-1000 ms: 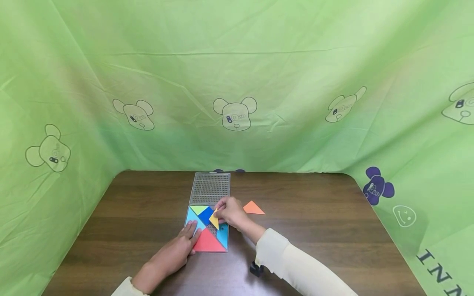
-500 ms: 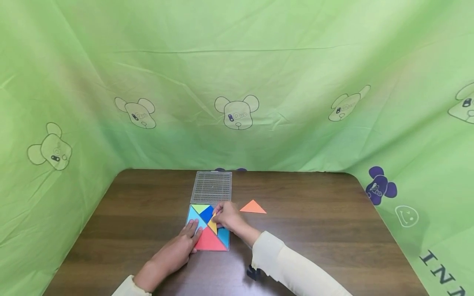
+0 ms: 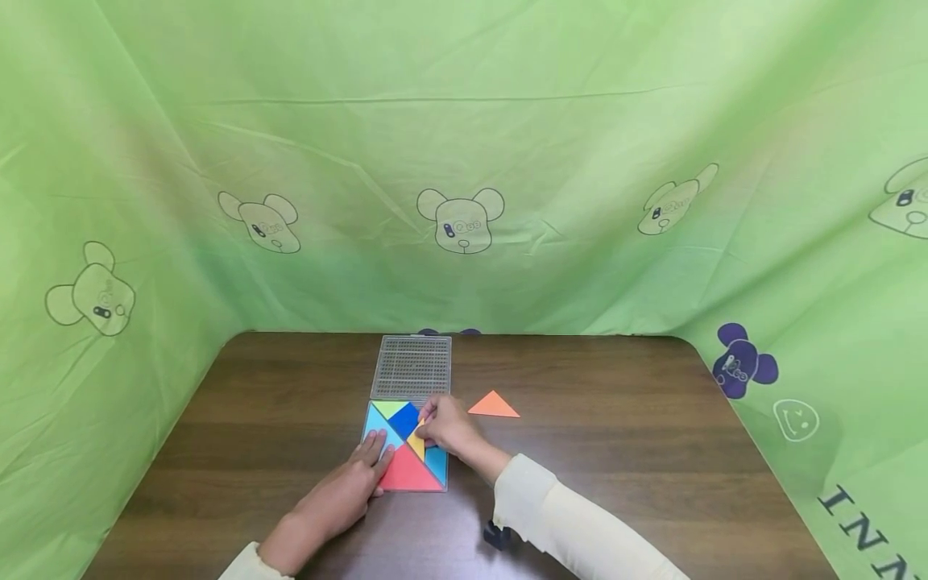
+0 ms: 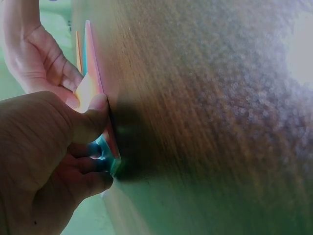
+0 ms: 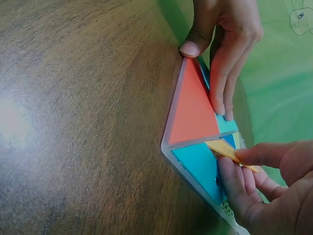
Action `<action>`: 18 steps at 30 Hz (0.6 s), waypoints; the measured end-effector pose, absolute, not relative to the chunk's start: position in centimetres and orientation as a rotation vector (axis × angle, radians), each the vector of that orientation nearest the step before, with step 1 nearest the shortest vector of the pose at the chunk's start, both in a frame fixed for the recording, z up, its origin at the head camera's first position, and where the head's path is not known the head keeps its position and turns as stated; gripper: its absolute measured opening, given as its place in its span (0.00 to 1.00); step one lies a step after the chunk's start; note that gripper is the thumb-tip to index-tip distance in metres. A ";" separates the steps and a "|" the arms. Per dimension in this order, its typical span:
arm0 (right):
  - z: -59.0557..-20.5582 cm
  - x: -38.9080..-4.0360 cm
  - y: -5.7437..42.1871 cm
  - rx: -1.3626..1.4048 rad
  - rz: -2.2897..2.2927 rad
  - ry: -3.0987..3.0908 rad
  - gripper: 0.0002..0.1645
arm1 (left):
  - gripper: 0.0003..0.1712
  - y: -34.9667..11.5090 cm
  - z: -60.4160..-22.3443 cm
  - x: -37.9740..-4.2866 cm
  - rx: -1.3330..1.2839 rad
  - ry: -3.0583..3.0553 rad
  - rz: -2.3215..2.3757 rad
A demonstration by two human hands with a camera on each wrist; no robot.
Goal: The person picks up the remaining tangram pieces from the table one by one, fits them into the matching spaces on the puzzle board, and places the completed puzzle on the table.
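In the head view, my right hand (image 3: 451,424) pinches a yellow triangular tangram piece (image 3: 416,445) between thumb and fingers. The piece is tilted in the right wrist view, one end down in the clear plastic tray (image 5: 172,108). My left hand (image 3: 354,482) rests at the tray's left side, with straight fingers on the light blue triangle (image 3: 376,421) and the thumb against the near edge. Around the yellow piece lie a red triangle (image 3: 412,473), a dark blue square (image 3: 403,420), a lime triangle (image 3: 390,409) and a teal piece (image 3: 437,463), partly hidden by my right hand.
The clear, grid-patterned lid (image 3: 413,366) lies opened flat behind the tray. An orange triangle (image 3: 495,404) lies on the brown wooden table (image 3: 616,419), right of my right hand. A small black object (image 3: 496,534) shows below the right sleeve. Green curtain (image 3: 464,121) surrounds the table.
My right hand has lowered the yellow piece toward the near side, into the gap beside the dark blue square and red triangle. My left hand stays in place on the tray.
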State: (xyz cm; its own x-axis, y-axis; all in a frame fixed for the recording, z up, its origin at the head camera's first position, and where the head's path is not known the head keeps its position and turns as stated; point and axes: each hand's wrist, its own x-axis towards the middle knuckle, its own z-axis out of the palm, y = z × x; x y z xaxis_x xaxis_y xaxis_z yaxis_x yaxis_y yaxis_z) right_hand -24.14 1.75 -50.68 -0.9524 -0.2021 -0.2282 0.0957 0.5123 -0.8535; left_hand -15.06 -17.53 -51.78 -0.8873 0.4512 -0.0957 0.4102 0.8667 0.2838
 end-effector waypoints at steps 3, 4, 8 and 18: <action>-50.6 -24.0 1.9 -0.104 -1.399 2.485 0.12 | 0.33 -17.5 -51.9 -15.0 0.681 2.896 0.384; -50.6 -24.0 1.9 -0.114 -1.396 2.495 0.12 | 0.32 -17.5 -51.9 -15.1 0.687 2.902 0.384; -50.7 -23.9 1.9 -0.156 -1.418 2.499 0.12 | 0.33 -17.5 -52.0 -15.0 0.686 2.901 0.383; -50.8 -23.7 2.0 -0.361 -1.200 2.759 0.09 | 0.32 -17.5 -52.0 -15.0 0.689 2.910 0.389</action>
